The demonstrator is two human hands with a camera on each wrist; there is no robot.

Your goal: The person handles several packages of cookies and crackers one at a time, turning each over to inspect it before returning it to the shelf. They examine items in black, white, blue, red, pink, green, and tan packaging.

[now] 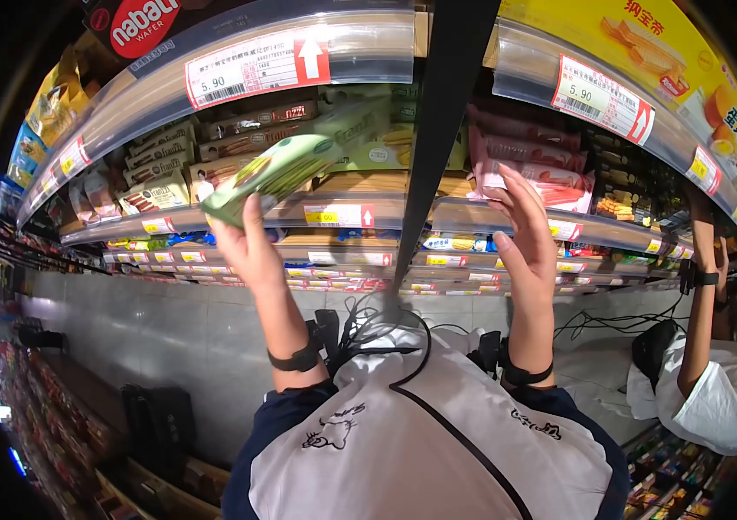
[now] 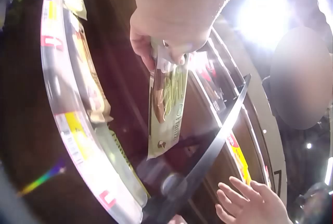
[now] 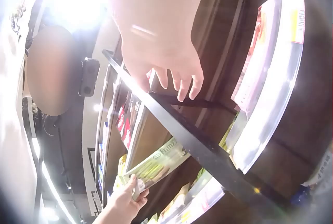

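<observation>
My left hand is raised toward the shelf and grips one end of a long green snack packet. The left wrist view shows the same packet hanging from my fingers in front of the shelf rail. In the right wrist view the packet appears lower left with the left hand under it. My right hand is lifted beside the dark shelf upright, fingers spread and holding nothing, close to pink packets. Its fingers hang loose.
Shelves carry rows of biscuit and wafer boxes behind clear price rails. Yellow boxes fill the top right. Another person's raised arm reaches the shelves at far right. A grey tiled floor lies below.
</observation>
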